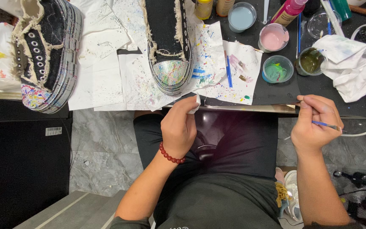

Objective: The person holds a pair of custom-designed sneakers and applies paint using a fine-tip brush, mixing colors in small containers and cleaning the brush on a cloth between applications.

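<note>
The left hand, a red bead bracelet on its wrist, hangs over the lap with its grip pinched shut on a small white scrap of tissue, which pokes out above the fingertips, just short of the counter edge; the right hand, well apart to the right, has its grip clamped on a thin blue paintbrush, whose shaft points rightward past the knuckles; just beyond the left grip stands a black sneaker with a paint-spattered silver toe, resting on splattered white paper; far off to the left of it sits a second sneaker; beyond the right grip lie cups of green paint, pink paint and pale blue paint, and a crumpled white cloth.
</note>
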